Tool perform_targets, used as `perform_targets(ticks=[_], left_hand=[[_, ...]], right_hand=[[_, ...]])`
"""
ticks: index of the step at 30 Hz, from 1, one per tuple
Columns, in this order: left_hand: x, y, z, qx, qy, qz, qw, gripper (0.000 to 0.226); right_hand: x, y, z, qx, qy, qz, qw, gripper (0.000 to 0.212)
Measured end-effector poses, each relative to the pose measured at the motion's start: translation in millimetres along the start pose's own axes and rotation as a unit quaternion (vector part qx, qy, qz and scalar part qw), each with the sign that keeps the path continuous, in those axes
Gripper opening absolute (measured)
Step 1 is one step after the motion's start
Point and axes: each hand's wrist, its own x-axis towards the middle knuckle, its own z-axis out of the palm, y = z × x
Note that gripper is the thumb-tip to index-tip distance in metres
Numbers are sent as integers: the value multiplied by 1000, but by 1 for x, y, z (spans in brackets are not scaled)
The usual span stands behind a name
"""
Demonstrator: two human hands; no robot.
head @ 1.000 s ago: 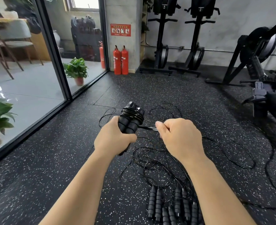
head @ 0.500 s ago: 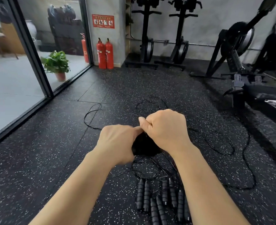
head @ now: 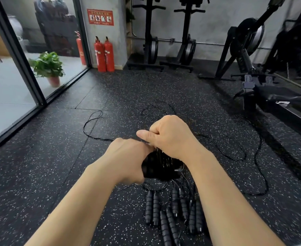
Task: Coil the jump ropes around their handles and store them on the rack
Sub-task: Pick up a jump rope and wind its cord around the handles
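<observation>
Left hand [head: 126, 157] gripping handle bundle [head: 161, 168] mid-frame, right hand [head: 169, 135] pinching cord [head: 93, 121].
Mid-coil w/ slack left; prob needs more wraps.

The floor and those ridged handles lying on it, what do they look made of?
The floor looks like matte black rubber matting: white flecks, visible tile seams. The ridged handles look like soft foam or rubber grips, dull black with ring grooves; which one, I cannot tell.
</observation>
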Motion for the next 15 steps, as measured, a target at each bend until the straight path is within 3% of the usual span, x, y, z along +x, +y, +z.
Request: perform_targets(ticks=[4, 8, 15], left_hand=[[-4, 2, -6, -30, 18, 13, 999, 34], [-8, 1, -6, -78, 14, 34, 996, 39], [-13, 6, -8, -204, 26, 44, 978, 43]], right_hand=[[1, 9, 3, 113, -2, 38, 993, 63], [1, 19, 0, 193, -60, 85, 976, 61], [0, 43, -4, 324, -101, 170, 925, 56]])
